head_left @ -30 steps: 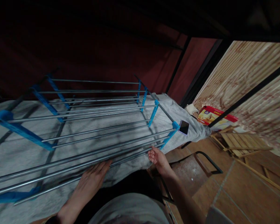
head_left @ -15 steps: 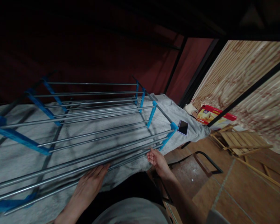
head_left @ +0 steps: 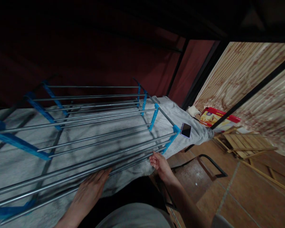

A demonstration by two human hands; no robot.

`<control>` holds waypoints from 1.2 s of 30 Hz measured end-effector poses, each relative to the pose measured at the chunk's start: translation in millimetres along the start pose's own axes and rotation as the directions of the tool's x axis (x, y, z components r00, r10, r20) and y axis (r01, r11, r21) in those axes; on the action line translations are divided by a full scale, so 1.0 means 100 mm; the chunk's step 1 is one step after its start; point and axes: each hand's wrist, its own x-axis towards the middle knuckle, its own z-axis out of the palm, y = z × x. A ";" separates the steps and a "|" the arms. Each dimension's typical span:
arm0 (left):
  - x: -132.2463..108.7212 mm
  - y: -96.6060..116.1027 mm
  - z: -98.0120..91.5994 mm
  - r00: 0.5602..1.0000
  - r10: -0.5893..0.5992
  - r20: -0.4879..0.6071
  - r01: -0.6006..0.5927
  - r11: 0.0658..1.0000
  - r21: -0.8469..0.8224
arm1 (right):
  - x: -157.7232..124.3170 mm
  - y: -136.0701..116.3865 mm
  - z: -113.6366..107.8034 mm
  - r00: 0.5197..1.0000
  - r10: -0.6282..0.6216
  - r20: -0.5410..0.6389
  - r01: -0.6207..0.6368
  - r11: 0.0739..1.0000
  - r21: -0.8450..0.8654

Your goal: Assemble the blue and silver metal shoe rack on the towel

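A rack of grey metal tubes joined by blue plastic brackets lies across a grey blanket. Along its near side, the lowest metal tube passes under my left hand, whose fingers curl over it with their tips hidden. My right hand pinches the same tube towards its right end, close to the near right bracket. That tube's left end lies by the blue bracket at lower left; whether it is seated there I cannot tell.
A phone rests on the blanket right of the rack. Beyond stand a red and yellow box and folded wooden slats on the tiled floor. A black-framed chair is at my right; a dark red wall rises behind.
Very little differs. The near tube's left end appears slightly lower and further left, and the view has shifted a touch. Both hands keep their places on the tube.
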 end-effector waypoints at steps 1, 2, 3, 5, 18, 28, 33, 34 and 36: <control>0.00 0.00 -0.01 1.000 -0.001 0.000 0.001 1.000 0.000 | -0.01 -0.01 0.00 1.000 0.000 -0.001 0.000 1.000 -0.002; 0.00 0.00 -0.01 1.000 -0.005 -0.002 0.005 1.000 -0.001 | -0.01 -0.02 0.01 1.000 0.001 -0.003 -0.001 1.000 0.000; -0.01 0.00 -0.01 1.000 -0.008 -0.005 0.008 1.000 -0.003 | -0.02 -0.02 0.01 1.000 0.002 -0.005 -0.002 1.000 0.005; -0.01 0.00 -0.01 1.000 -0.016 -0.012 0.016 1.000 -0.006 | -0.03 -0.03 0.02 1.000 0.003 -0.008 -0.003 1.000 0.020; 0.07 0.06 -0.13 0.998 -0.055 0.020 0.057 0.995 -0.087 | -0.04 -0.06 0.01 0.999 0.011 -0.042 -0.010 1.000 0.028; 0.13 0.22 -0.28 0.991 -0.098 0.092 0.106 0.990 -0.097 | -0.18 0.02 0.09 0.997 0.080 0.013 -0.079 0.995 -0.056; 0.13 0.43 -0.39 0.985 -0.124 0.120 0.132 0.989 -0.060 | -0.44 0.08 0.17 0.959 0.088 0.269 0.013 0.936 -0.353; 0.13 0.45 -0.40 0.985 -0.123 0.118 0.131 0.990 -0.060 | -0.45 0.07 0.19 0.953 0.034 0.301 0.106 0.893 -0.437; 0.14 0.47 -0.41 0.986 -0.135 0.100 0.139 0.990 -0.037 | -0.45 0.07 0.26 0.912 -0.079 0.403 0.326 0.735 -0.594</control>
